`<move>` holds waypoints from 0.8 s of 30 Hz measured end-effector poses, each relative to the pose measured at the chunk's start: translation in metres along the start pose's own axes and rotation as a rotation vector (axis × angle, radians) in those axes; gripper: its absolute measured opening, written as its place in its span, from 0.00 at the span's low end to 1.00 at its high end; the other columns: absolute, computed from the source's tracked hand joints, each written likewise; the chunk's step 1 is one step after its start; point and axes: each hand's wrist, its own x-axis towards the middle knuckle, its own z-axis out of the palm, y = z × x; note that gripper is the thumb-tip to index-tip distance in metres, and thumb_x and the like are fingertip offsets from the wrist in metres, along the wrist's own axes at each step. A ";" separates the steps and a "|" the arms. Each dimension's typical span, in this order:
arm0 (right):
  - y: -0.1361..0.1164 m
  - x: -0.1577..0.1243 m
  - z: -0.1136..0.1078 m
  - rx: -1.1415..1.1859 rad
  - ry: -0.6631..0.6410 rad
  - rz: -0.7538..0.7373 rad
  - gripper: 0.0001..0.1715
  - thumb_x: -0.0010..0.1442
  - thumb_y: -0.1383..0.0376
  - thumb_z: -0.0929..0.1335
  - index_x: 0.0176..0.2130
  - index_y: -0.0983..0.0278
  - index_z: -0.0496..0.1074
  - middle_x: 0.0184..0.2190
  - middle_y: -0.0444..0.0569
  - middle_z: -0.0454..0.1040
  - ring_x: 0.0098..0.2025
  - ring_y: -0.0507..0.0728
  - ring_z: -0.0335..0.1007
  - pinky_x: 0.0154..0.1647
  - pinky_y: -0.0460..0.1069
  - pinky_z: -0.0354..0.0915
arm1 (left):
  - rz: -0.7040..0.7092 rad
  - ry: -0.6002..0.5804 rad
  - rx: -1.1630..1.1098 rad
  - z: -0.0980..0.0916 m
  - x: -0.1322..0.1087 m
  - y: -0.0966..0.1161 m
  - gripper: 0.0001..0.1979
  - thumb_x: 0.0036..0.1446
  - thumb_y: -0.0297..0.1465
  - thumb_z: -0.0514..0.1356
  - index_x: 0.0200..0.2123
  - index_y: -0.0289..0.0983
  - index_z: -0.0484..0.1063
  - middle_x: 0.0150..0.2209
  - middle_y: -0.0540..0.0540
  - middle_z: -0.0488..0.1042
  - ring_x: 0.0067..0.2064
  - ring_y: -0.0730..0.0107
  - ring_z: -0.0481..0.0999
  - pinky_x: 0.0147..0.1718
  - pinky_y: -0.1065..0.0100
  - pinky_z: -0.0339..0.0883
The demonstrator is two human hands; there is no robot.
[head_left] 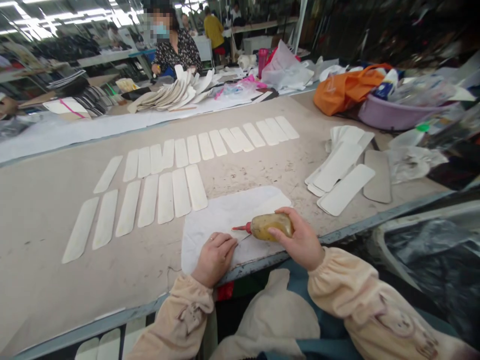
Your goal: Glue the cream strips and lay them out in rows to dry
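My right hand [302, 240] is wrapped around a squeeze bottle [270, 226] of yellowish liquid. The bottle lies tilted almost flat in my grip, its red nozzle pointing left. Just below the nozzle tip, my left hand [215, 254] has its fingers together and bent, pressed down at the near end of a white strip [272, 202]. Part of that strip is hidden behind the bottle and hand. Under it lies a white sheet [202, 220] at the table's near edge.
Rows of pale rounded strips [181, 152] lie across the table [45, 210]. A loose strip pile [341, 160] is at right, near an orange bag [347, 90] and purple basin [393, 111]. A person [180, 52] stands across the table behind stacked pieces [176, 92].
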 end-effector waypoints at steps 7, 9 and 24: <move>0.001 0.000 0.007 -0.037 0.035 -0.017 0.22 0.55 0.55 0.68 0.46 0.62 0.64 0.42 0.50 0.69 0.44 0.60 0.66 0.48 0.55 0.62 | 0.000 0.006 0.005 0.000 0.000 0.001 0.07 0.57 0.26 0.56 0.37 0.36 0.73 0.34 0.45 0.73 0.36 0.68 0.69 0.38 0.62 0.68; 0.003 0.002 0.003 -0.063 0.066 0.002 0.22 0.54 0.55 0.68 0.46 0.62 0.64 0.42 0.50 0.69 0.44 0.60 0.66 0.48 0.55 0.62 | -0.001 0.005 0.012 0.001 0.001 0.000 0.06 0.57 0.26 0.56 0.36 0.36 0.73 0.34 0.45 0.73 0.36 0.68 0.69 0.38 0.62 0.68; 0.055 0.024 -0.052 -0.198 0.386 0.162 0.24 0.54 0.53 0.68 0.46 0.63 0.64 0.40 0.51 0.70 0.40 0.60 0.67 0.45 0.57 0.64 | 0.051 0.024 0.057 0.003 -0.002 -0.006 0.06 0.56 0.28 0.57 0.37 0.38 0.73 0.35 0.45 0.74 0.37 0.67 0.72 0.40 0.62 0.69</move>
